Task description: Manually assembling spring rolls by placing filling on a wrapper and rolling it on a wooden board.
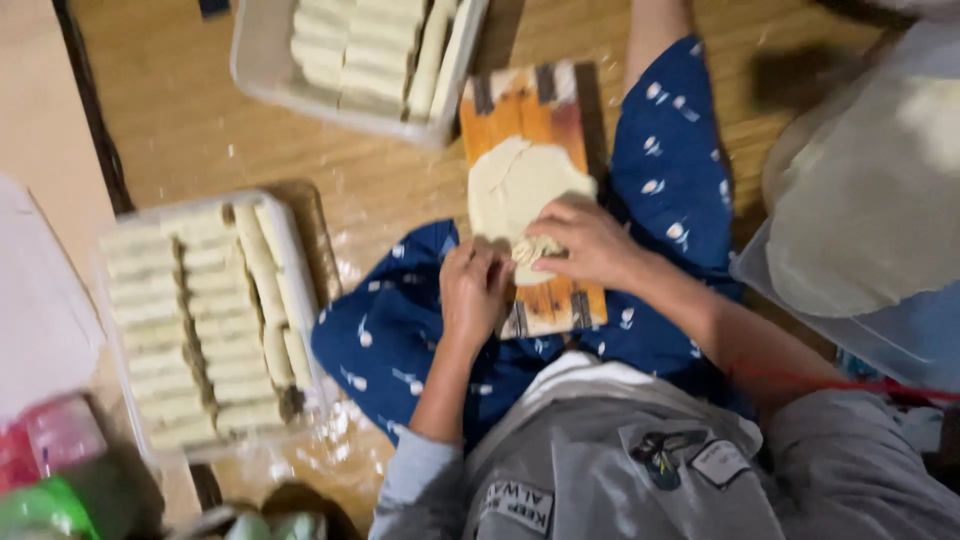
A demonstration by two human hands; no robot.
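While I am sitting cross-legged on the wooden floor (200,120), the head view is showing me working at a thin round dough wrapper (515,185) that is lying on an orange wooden board (520,110) resting across my lap. I judge that I am in the rolling step: the near edge of the wrapper is being folded over a small lump of filling (535,248), and the far half of the sheet is lying flat and unrolled. My right hand (590,240) is curling over the near edge, fingers bent and close together, the tips pressing the fold down on the filling rather than gripping anything whole. My left hand (472,290) is sitting just beside it at the left end of the fold, fingers tucked in nearly closed, seemingly pinching the dough edge, though blur is hiding the exact contact. The next move, as I judge it, is calling for both hands to push the fold evenly away from me, keeping the filling tucked in. A tray of finished rolls (200,320) is lying on the floor to my left, and a second tray of rolls (360,55) is sitting beyond the board.
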